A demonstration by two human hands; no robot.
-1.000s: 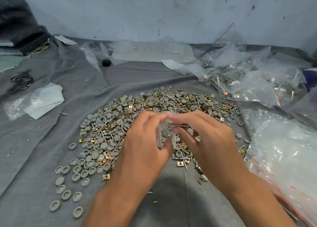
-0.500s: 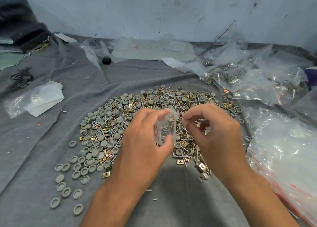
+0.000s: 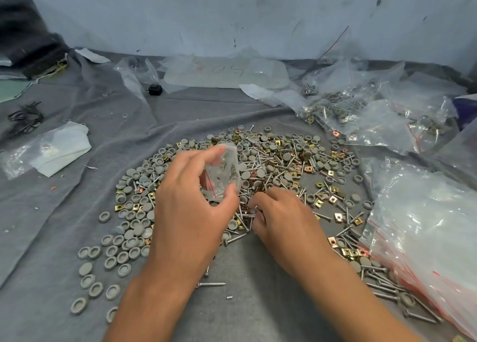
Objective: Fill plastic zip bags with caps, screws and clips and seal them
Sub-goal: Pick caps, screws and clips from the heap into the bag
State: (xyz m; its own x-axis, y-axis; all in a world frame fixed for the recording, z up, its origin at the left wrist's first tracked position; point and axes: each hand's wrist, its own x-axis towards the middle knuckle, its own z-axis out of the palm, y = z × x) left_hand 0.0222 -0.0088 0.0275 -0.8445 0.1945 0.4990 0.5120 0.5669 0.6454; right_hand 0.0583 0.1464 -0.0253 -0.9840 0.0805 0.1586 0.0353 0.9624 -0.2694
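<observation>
Loose screw (image 3: 210, 284): lying on the grey cloth (image 3: 64, 212) nearest of all, below and between the two wrists.
Right hand (image 3: 281, 217): reaching down into the near edge of the heap, fingers curling round what looks like a screw; too blurred for telling how firm the grip is.
Left hand (image 3: 191, 212): holding the small zip bag (image 3: 223, 171) above the heap, thumb and fingers pinching its sides, mouth seeming to be facing up and open.
Zip bag contents: hard to be telling through the plastic; looking nearly empty.
Screws (image 3: 260, 161): lying just beyond the right fingertips, mixed through the heap.
Caps (image 3: 134, 220): spreading left of the left hand, some in loose rows near the wrist.
Clips (image 3: 333, 199): glinting brass, scattered right of the right hand.
Bag stack (image 3: 426, 233): waiting far right of the right hand, red strips showing.
Filled bags (image 3: 361, 114): piling beyond both hands, up to the right.
Step in hand: probably picking parts for filling, sealing not yet begun.
Next move: likely calling for lifting the picked piece up-left to the bag mouth while keeping that mouth spread.
</observation>
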